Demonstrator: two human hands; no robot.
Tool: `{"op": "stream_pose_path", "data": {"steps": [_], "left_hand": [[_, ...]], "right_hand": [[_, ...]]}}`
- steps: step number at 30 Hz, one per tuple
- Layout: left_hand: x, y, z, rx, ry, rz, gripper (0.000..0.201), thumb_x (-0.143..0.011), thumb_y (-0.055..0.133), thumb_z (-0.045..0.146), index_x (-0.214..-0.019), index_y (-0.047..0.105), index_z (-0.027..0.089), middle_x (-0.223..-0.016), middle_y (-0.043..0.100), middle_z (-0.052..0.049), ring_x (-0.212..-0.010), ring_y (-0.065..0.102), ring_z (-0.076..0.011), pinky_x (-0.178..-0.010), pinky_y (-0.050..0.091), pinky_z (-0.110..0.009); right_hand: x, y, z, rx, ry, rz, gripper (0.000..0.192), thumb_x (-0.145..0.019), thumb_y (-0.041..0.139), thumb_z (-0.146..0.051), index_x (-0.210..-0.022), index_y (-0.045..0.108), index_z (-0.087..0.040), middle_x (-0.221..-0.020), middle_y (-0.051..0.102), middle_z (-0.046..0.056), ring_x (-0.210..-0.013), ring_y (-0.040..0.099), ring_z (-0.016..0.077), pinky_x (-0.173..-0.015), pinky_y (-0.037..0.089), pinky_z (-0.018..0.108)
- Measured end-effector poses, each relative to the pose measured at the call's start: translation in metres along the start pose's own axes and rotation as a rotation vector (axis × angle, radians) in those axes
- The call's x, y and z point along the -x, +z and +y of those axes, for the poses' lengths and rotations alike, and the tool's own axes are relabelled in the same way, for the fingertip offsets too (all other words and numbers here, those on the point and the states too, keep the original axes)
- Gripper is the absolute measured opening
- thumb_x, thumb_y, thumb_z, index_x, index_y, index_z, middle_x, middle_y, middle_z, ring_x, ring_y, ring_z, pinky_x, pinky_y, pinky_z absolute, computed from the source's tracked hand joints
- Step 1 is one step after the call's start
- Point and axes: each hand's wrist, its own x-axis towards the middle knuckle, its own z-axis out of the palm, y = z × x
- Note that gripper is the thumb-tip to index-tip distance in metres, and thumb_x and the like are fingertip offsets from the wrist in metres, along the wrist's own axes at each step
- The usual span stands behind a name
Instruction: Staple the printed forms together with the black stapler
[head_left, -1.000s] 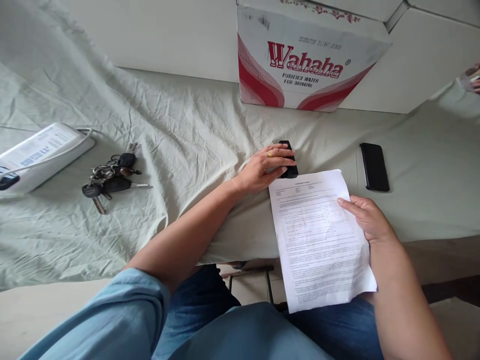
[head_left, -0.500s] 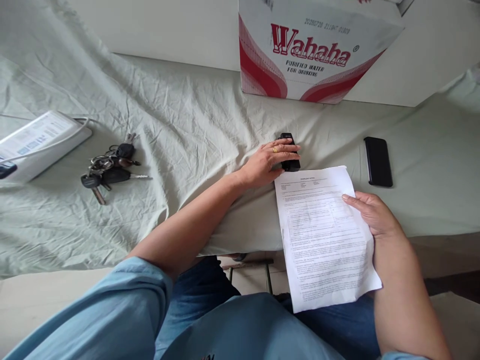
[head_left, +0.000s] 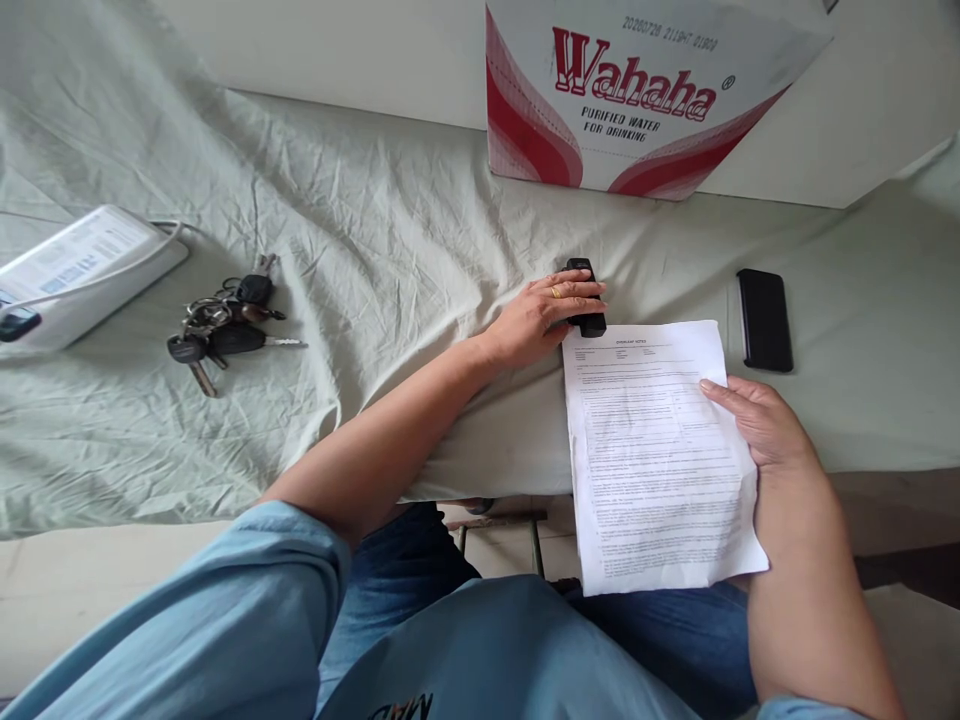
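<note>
My left hand (head_left: 541, 312) lies over a small black stapler (head_left: 593, 325), its fingers stretched across the top and its thumb low by the paper. The stapler touches or overlaps the top left corner of the printed sheets (head_left: 652, 480); the exact contact is hidden. My right hand (head_left: 769, 418) grips the right edge of these sheets, thumb on top and the other fingers underneath. The sheets hang past the front edge of the cloth-covered surface, over my lap.
A black phone (head_left: 766, 320) lies to the right. Farther left are a bunch of keys (head_left: 225, 318) and a white device (head_left: 97, 275) with a cable. A Wahaha carton (head_left: 637, 110) stands at the back. Wrinkled pale green cloth (head_left: 397, 230) covers the surface.
The view has shifted slightly. The sheets' lower end has swung a little and they lie straighter. Both hands keep their places on the stapler and the sheets.
</note>
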Motion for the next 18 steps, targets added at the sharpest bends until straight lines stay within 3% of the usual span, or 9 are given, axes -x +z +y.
{"op": "stream_pose_path", "data": {"steps": [4,9,12,14,18], "left_hand": [[0.001,0.0,0.001,-0.01,-0.007,-0.002,0.084,-0.093,0.054,-0.009,-0.159,0.088,0.033,-0.176,0.079,-0.004,-0.181,0.061,-0.0297,-0.151,0.053,-0.06],[-0.005,-0.004,0.029,-0.202,-0.183,-0.117,0.082,-0.096,0.056,-0.008,-0.158,0.088,0.034,-0.173,0.081,-0.006,-0.185,0.057,-0.0389,-0.146,0.051,-0.075],[-0.008,-0.005,0.041,-0.208,-0.256,-0.135,0.082,-0.098,0.051,-0.009,-0.159,0.088,0.032,-0.175,0.08,-0.005,-0.186,0.055,-0.0346,-0.146,0.053,-0.068],[-0.007,-0.003,0.037,-0.169,-0.251,-0.11,0.084,-0.099,0.047,-0.01,-0.16,0.087,0.03,-0.176,0.079,-0.005,-0.186,0.055,-0.0324,-0.146,0.055,-0.062],[0.0,-0.002,0.02,-0.078,-0.109,-0.031,0.082,-0.093,0.051,-0.006,-0.157,0.089,0.028,-0.183,0.074,-0.007,-0.185,0.056,-0.032,-0.152,0.049,-0.06]], "right_hand": [[-0.004,-0.005,0.003,0.005,0.008,-0.049,0.061,-0.057,0.119,-0.071,-0.086,0.087,-0.028,-0.085,0.092,0.006,-0.076,0.091,0.033,-0.071,0.08,0.047],[-0.006,-0.006,0.005,0.006,-0.006,-0.041,0.063,-0.059,0.118,-0.072,-0.092,0.088,-0.028,-0.085,0.092,0.007,-0.08,0.092,0.0356,-0.074,0.08,0.051],[-0.006,-0.001,0.005,0.026,-0.037,-0.023,0.071,-0.058,0.117,-0.077,-0.099,0.091,-0.026,-0.09,0.093,0.006,-0.085,0.092,0.0351,-0.077,0.078,0.048],[-0.006,0.002,0.006,0.037,-0.061,-0.01,0.075,-0.055,0.117,-0.081,-0.099,0.092,-0.026,-0.089,0.093,0.006,-0.084,0.091,0.0337,-0.076,0.076,0.047],[-0.008,0.008,0.013,0.054,-0.099,0.01,0.075,-0.051,0.115,-0.087,-0.091,0.091,-0.029,-0.087,0.091,0.005,-0.078,0.086,0.0302,-0.075,0.075,0.047]]}}
